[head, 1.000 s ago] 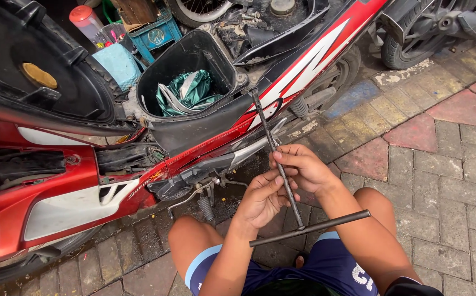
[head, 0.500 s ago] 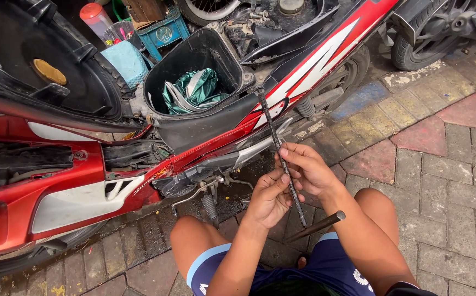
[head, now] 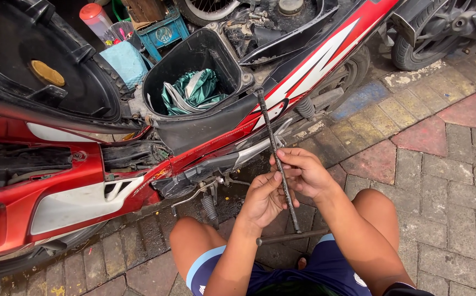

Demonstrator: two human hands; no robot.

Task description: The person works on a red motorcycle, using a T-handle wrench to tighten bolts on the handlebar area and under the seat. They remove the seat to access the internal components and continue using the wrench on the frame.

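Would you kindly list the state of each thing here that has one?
Long metal rod: held upright, slightly tilted.
Left hand: gripping the rod.
Right hand: gripping the rod.
Scooter seat: lifted open.
Under-seat compartment: open, green cloth inside.

Rod [head: 275, 151] middle hidden behind right hand [head: 304, 172] fingers; scooter [head: 57, 192] cut off left and top; rear tyre [head: 413, 49] partly out of view.

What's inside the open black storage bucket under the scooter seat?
Inside the storage bucket lies a crumpled green and white plastic sheet, filling the bottom. Whatever sits beneath it is covered and cannot be seen.
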